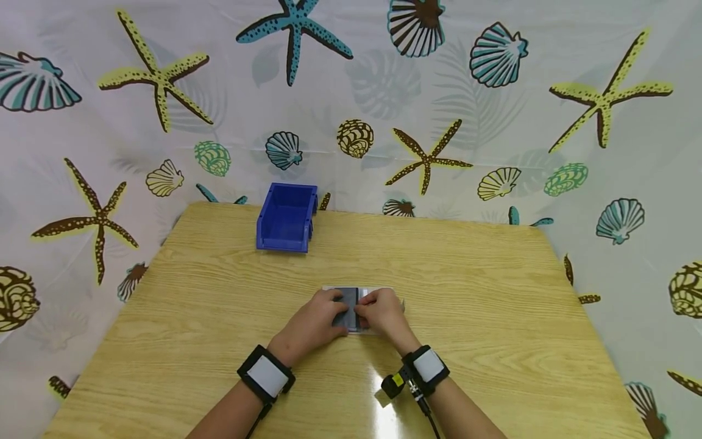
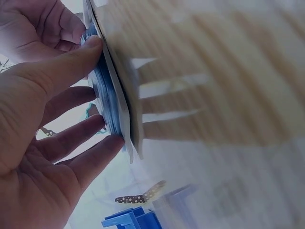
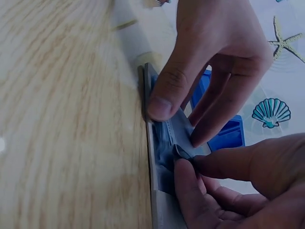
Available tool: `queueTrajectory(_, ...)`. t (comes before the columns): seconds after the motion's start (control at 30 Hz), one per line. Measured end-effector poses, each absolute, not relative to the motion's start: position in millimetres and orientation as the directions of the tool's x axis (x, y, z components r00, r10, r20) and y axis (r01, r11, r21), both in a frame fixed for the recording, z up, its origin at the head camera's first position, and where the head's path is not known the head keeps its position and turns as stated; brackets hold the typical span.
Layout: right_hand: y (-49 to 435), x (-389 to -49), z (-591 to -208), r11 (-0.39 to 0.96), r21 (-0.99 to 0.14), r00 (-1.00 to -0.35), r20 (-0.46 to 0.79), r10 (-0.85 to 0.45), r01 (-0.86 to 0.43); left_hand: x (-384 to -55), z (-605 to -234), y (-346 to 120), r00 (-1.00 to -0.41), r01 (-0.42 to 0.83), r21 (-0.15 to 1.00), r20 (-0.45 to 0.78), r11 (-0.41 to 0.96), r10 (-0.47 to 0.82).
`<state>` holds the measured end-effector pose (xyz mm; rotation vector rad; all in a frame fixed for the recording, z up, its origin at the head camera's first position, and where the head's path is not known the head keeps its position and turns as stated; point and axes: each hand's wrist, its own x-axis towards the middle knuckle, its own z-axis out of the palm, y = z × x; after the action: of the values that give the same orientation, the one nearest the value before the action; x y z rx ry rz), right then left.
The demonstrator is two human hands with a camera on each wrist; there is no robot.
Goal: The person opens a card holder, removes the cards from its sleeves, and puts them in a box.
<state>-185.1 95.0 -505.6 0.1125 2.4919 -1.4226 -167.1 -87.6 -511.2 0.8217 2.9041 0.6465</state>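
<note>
Touches a grey stack (image 1: 347,318) on a pale backing (image 3: 167,212) with the left hand (image 1: 315,318), loosely spread; pinches the stack's dark edge (image 3: 178,151) with the right hand (image 1: 382,311).

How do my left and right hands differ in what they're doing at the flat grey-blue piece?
Pose: the left hand has its fingers spread, while the right hand has its thumb and forefinger brought together.
Contact: the left hand rests its fingertips on the grey-blue piece; the right hand pinches a small dark flap.
Shared: both are bare and work at the same piece.
</note>
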Motion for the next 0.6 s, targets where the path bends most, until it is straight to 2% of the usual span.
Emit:
queueTrajectory(0.23, 98, -186, -508, 0.342, -0.891, -0.939, -0.338, -0.058, 0.300, -167, -510, -90, -0.853, 0.493, 0.416, 0.059, 0.764, 0.518)
queueTrajectory(0.6, 110, -185, -505, 0.237, -0.892, -0.911, -0.408, -0.056, 0.385, -169, -512, -92, -0.847, 0.495, 0.434, 0.046, 0.753, 0.530)
